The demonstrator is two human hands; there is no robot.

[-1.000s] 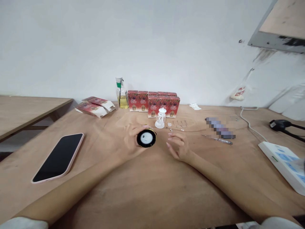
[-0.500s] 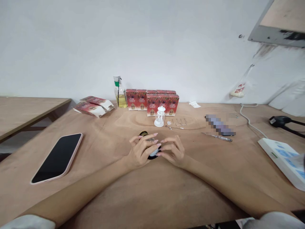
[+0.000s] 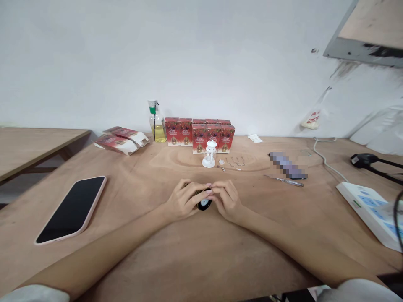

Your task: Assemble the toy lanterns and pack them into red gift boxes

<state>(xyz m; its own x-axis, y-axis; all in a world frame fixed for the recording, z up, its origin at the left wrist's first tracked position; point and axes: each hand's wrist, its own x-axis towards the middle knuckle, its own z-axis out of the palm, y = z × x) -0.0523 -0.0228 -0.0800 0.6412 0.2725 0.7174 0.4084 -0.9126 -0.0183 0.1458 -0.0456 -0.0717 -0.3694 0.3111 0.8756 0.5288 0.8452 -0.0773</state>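
Note:
Both of my hands meet at the middle of the wooden table [image 3: 201,260] around a small black lantern [image 3: 204,204] with a white round end. My left hand [image 3: 184,201] wraps its fingers over the lantern from the left. From the right, my right hand [image 3: 227,200] pinches the lantern's top with curled fingers. Most of the lantern is hidden by the fingers. Beyond the hands stands a small white lantern [image 3: 209,154], with a few small metal parts [image 3: 234,162] lying beside it.
A phone [image 3: 71,208] in a pink case lies face up at the left. Red boxes [image 3: 199,134] and a spray bottle [image 3: 155,122] stand by the wall, flattened cartons [image 3: 120,140] to their left. A screwdriver [image 3: 285,180], a white power strip [image 3: 371,212] and cables are at the right.
My left hand turned the black lantern down and drew it nearer. My right hand moved in from the right and closed on it, so both hands now hold it.

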